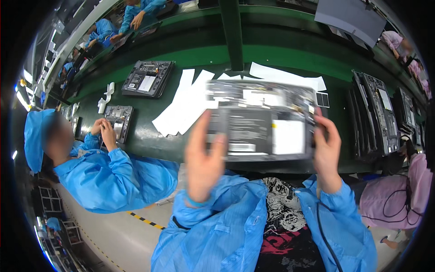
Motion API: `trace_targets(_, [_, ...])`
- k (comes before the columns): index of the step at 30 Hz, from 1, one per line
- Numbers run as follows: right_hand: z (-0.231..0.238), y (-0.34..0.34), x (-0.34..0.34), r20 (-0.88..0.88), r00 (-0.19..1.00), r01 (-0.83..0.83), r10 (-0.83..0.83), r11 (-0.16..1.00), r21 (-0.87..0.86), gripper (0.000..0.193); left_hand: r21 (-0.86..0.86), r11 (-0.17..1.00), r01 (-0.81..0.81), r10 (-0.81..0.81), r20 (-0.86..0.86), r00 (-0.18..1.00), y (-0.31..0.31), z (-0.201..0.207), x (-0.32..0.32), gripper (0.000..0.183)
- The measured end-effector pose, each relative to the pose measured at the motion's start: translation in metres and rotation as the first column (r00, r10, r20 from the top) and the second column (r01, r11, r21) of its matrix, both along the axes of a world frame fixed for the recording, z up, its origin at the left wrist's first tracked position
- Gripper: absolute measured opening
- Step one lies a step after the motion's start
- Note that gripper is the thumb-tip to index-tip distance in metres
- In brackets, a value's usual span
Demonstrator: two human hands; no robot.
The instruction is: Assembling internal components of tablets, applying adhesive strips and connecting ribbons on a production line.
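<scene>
Between my two hands is an opened laptop base point(248, 130), raised over the near edge of the bench. Its inside faces up, showing a black battery pack and a white rectangular patch; the upper part is smeared by motion. My left hand point(206, 152) grips the left side, thumb on top, and is blurred. On the right edge my right hand point(327, 143) is closed, fingers along the side. White paper strips point(181, 109) lie on the bench beyond and left of the laptop base. What is directly under it is hidden.
A stack of laptop bases point(147, 79) sits at the back left; another stack point(378, 113) leans at the right. A co-worker in blue point(113, 177) handles a smaller laptop base point(118, 122) at my left. A green post point(231, 36) rises behind the bench point(149, 147).
</scene>
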State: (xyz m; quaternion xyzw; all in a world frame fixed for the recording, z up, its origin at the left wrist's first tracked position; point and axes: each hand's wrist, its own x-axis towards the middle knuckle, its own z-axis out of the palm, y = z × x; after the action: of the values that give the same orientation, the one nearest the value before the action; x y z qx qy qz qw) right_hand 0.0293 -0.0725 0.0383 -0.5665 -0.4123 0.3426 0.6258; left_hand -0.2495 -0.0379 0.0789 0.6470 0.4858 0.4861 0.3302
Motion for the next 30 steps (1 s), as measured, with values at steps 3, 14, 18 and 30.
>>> trace_targets(3, [0.002, 0.060, -0.082, 0.315, 0.942, -0.181, 0.114, 0.964, 0.192, 0.029, 0.032, 0.980, -0.197, 0.195, 0.044, 0.980, 0.029, 0.004, -0.080, 0.054])
trace_targets(14, [-0.082, 0.172, -0.201, 0.258, 0.910, -0.365, 0.324, 0.922, 0.129, 0.034, 0.053, 0.907, -0.418, 0.393, -0.463, 0.794, 0.119, -0.125, -0.225, 0.052])
trace_targets(18, [0.005, 0.095, -0.104, 0.354, 0.889, -0.373, 0.291, 0.908, 0.189, 0.033, 0.372, 0.776, -0.509, 0.627, -0.539, 0.562, 0.092, -0.063, -0.186, 0.049])
trace_targets(30, [0.090, -0.069, 0.323, 0.855, 0.370, 0.590, -0.362, 0.803, 0.084, 0.027, 0.146, 0.657, 0.739, -0.754, 0.111, 0.648, -0.021, 0.028, 0.312, 0.067])
